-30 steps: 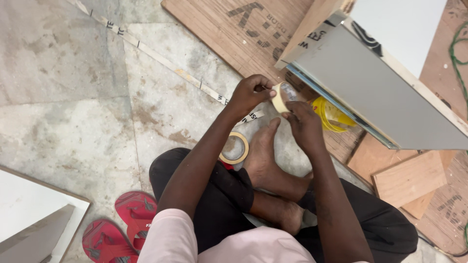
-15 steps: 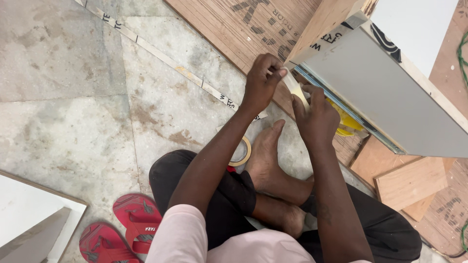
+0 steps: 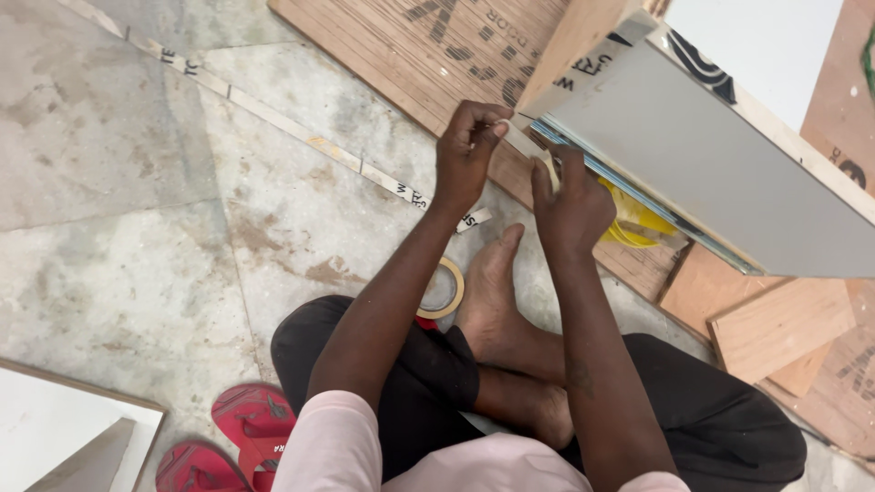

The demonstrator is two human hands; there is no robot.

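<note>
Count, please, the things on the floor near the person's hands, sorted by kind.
Tape rolls: 1, beige
Red sandals: 2
Grey-faced boards: 1
Long printed strips: 1
Yellow cord bundles: 1
Total: 6
The left hand and right hand stretch a tape piece at the board's edge.

The floor (image 3: 137, 182) is polished stone, mottled grey with rusty stains and a dull sheen. The big board (image 3: 428, 46) lying on it is rough, matt plywood with visible grain. The grey panel (image 3: 711, 164) has a smooth, matt laminate face over a pale wooden core that shows at its edge. The strip (image 3: 521, 141) pinched between the left hand (image 3: 467, 150) and right hand (image 3: 570, 200) looks like thin, papery tape. The tape roll (image 3: 444, 290) is cream paper. The sandals (image 3: 246, 428) are matt red rubber.
</note>
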